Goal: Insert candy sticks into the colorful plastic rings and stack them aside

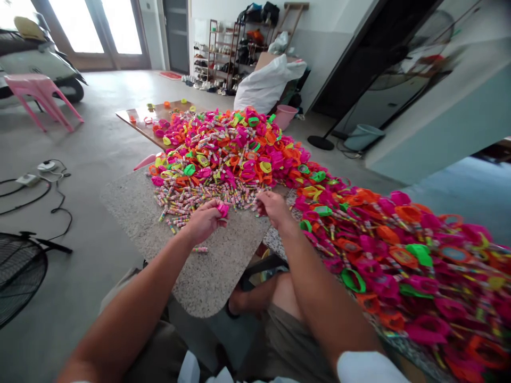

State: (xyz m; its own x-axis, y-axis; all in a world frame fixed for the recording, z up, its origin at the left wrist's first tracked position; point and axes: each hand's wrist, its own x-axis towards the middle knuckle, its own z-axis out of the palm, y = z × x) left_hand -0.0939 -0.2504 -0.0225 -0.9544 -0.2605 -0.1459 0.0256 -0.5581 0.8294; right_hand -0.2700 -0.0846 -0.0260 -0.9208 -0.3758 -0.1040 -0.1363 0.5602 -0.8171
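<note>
The left hand (204,221) is closed in a pinch, thumb and fingers gripping a pink plastic piece (223,210) just above the speckled worktop (207,282). Its forearm rises from the lower left, slanting inward, with the back of the hand turned upward. The right hand (274,206) sits near it, a gap between the two; its fingers are bent and drawn narrow, tips pointing left toward the pink plastic piece. Whether those fingertips hold anything, I cannot tell. The right forearm reaches forward from the lower right, angled inward.

Small patterned sticks (175,202) lie scattered just beyond both hands, and one loose stick (200,249) rests nearer the body, beside the left wrist. Behind them rises a heap of bright plastic bands (275,151) in pink, orange, yellow and green, and more spread along the right side. Farther off stand a white sack (259,85) and a pink stool (32,82).
</note>
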